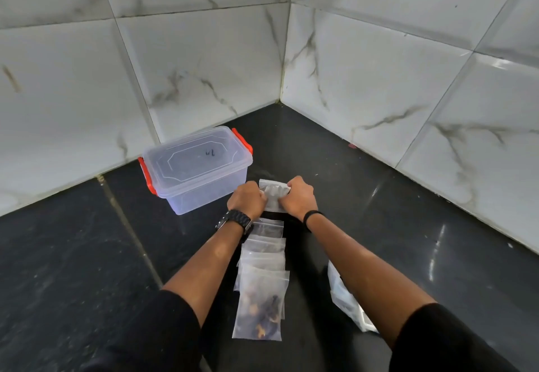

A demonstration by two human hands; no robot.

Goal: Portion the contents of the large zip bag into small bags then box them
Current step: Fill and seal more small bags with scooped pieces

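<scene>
Our grip: left hand (247,196) and right hand (298,196) pinch one small clear zip bag (273,198); several filled clear bags (262,281) wait, lidded clear plastic box (196,167) unfilled

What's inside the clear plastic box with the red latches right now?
Nothing shows through the clear plastic box with red latches: no small bags are visible through its walls, only a dark mark near the lid. The lid is on. The floor of the box is hazy through the plastic.
</scene>
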